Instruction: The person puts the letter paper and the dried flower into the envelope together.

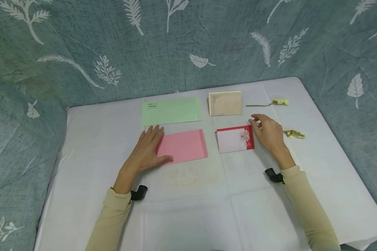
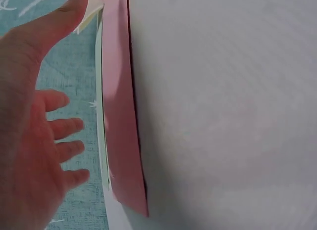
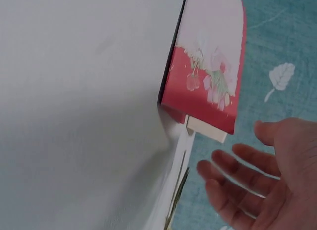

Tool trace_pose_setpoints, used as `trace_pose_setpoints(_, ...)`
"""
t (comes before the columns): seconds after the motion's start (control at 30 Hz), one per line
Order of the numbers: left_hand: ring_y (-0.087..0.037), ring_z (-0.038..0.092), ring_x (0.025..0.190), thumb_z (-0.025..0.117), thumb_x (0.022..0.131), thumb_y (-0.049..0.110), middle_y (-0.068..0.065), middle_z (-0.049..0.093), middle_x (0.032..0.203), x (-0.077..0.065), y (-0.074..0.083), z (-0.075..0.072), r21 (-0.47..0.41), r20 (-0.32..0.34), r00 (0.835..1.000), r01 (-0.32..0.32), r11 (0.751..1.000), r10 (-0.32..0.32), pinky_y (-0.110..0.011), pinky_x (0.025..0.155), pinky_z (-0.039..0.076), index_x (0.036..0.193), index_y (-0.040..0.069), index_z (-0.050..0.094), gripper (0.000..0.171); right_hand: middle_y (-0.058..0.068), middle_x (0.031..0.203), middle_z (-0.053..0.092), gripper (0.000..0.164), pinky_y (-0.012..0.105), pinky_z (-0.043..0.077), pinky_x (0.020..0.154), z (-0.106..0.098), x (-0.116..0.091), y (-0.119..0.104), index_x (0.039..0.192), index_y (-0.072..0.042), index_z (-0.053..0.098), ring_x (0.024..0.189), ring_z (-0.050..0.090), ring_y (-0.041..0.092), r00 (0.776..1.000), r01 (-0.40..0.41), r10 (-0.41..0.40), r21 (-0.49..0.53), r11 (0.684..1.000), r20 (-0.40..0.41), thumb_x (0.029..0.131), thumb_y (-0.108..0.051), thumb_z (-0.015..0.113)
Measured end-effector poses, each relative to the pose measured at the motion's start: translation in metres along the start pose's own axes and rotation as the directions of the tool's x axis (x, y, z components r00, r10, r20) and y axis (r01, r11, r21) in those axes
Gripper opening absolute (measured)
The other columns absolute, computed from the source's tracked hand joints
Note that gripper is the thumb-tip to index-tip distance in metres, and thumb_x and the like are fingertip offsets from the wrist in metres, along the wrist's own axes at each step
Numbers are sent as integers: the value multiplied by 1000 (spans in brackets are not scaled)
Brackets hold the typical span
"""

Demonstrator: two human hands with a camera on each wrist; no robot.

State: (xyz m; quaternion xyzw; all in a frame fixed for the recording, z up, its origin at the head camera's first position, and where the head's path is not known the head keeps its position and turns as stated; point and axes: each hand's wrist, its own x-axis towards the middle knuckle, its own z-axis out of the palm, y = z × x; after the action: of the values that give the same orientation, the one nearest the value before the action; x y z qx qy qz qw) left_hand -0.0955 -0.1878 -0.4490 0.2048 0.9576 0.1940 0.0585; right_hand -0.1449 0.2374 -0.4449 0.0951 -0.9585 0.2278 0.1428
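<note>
Pink envelope (image 1: 184, 145): I see it lying flat at the middle of the frame, its left end covered from above by the left grip; it faces along the desk (image 1: 188, 216), probably so its whole face is within reach.
Left grip (image 1: 148, 150): left of centre, fingers straight, thumb stretched wide along the envelope's lower edge. It has hold of nothing; I cannot tell whether it touches the paper. The spread suggests to me a steadying or straightening hand.
Green envelope (image 1: 172, 111): upper middle, flat, just above the pink one and roughly parallel, which looks to me like a deliberate row.
Tan card (image 1: 226, 103): upper middle, right of the green envelope; it appears folded and slightly raised, likely propped by its own fold.
Red-and-white card (image 1: 230, 141): right of centre, below the tan one, flowered end rightward; its fold seems to lift it too.
Right grip (image 1: 268, 133): right of centre, just beside that card's right edge, fingers loosely bent, thumb apart, nothing held.
Flowers: upper flower (image 1: 280, 102) and lower flower (image 1: 295, 134), at the right, laid sideways, perhaps to spare their heads; the right grip hides most of the lower stem.
</note>
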Motion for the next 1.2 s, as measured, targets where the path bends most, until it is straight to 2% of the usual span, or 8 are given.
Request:
trace_pose_setpoints(0.17, -36, 11, 149, 71, 79, 58, -18, 20, 160, 2, 3, -3, 20, -9, 1000, -23, 1000, 23, -49, 120, 6, 156, 3, 22, 106, 21, 104, 70, 40, 47, 52, 63, -3, -1, -6, 118, 4, 66, 82, 68, 33, 992, -112, 109, 34, 993, 65, 96, -30, 63)
trace_pose_setpoints(0.3, -35, 13, 149, 72, 78, 58, -18, 21, 160, 6, 7, -5, 25, 2, 1000, -29, 999, 29, -49, 120, 6, 155, 3, 22, 107, 23, 111, 68, 49, 48, 52, 67, -8, -2, -14, 121, 6, 64, 87, 68, 35, 970, -214, 206, 51, 976, 131, 95, -36, 64)
trace_pose_setpoints(0.47, -33, 16, 148, 72, 77, 62, -15, 26, 159, 9, 12, -5, 9, 35, 999, -22, 1000, 22, -47, 120, 7, 156, 6, 24, 108, 24, 113, 67, 53, 45, 52, 66, -13, -3, -20, 125, 7, 61, 87, 67, 35, 939, -270, 254, 39, 962, 231, 95, -36, 63)
trace_pose_setpoints(0.57, -33, 20, 147, 72, 76, 64, -14, 30, 158, 9, 14, -5, 8, 50, 999, -15, 1000, 15, -48, 120, 8, 155, 6, 27, 108, 25, 114, 66, 53, 42, 51, 66, -14, -5, -22, 127, 8, 59, 88, 66, 36, 924, -287, 266, 36, 957, 275, 95, -34, 64)
trace_pose_setpoints(0.67, -34, 23, 146, 73, 75, 62, -13, 33, 156, 10, 16, -5, 2, 61, 998, -9, 1000, 9, -49, 119, 10, 154, 6, 29, 106, 25, 114, 66, 54, 42, 50, 67, -13, -7, -22, 127, 9, 58, 89, 65, 36, 918, -294, 271, 39, 955, 289, 95, -33, 64)
trace_pose_setpoints(0.9, -35, 26, 144, 76, 75, 58, -15, 34, 155, 12, 21, -3, -3, 83, 996, -24, 1000, 24, -51, 118, 12, 152, 4, 33, 104, 26, 114, 65, 53, 43, 51, 66, -11, -8, -24, 127, 9, 58, 88, 64, 37, 922, -287, 259, 60, 956, 287, 94, -32, 65)
trace_pose_setpoints(1.2, -34, 22, 146, 75, 76, 60, -15, 30, 157, 15, 26, 5, -3, 117, 992, -45, 999, 45, -50, 119, 10, 154, 7, 30, 105, 25, 118, 65, 51, 47, 52, 70, -13, -7, -29, 128, 7, 58, 97, 65, 37, 927, -286, 255, 79, 955, 277, 95, -32, 63)
